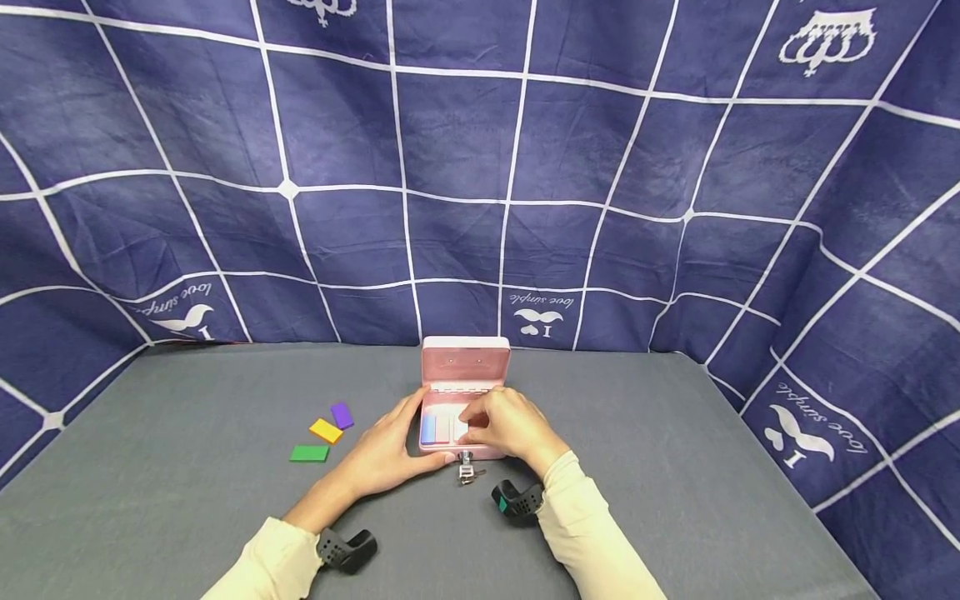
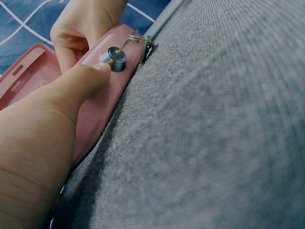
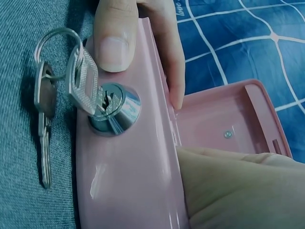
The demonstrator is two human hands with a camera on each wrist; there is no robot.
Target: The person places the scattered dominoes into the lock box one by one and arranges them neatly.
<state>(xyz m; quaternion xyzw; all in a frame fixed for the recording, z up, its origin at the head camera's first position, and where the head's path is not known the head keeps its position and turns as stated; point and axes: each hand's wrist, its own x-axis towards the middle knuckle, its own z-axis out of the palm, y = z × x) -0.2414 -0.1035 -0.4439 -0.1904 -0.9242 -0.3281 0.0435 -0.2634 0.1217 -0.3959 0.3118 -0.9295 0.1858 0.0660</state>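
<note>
A small pink cash box point(image 1: 465, 363) stands on the grey table with its lid raised. My left hand point(image 1: 384, 454) holds it at the left, thumb against the front wall beside the lock point(image 3: 116, 109), fingers along the left side. A key point(image 3: 82, 81) sits in the lock, and a second key point(image 3: 45, 143) hangs from the same ring. My right hand point(image 1: 513, 421) reaches over the front wall into the box, fingers bent down inside; I cannot tell what they hold. To their left, a blue piece point(image 1: 428, 428) lies in a compartment.
Left of the box lie a purple tile point(image 1: 342, 415), an orange tile point(image 1: 326, 431) and a green tile point(image 1: 309, 453) on the grey tabletop point(image 1: 187, 467). A blue cloth with white lines point(image 1: 457, 167) hangs behind the table and along its sides.
</note>
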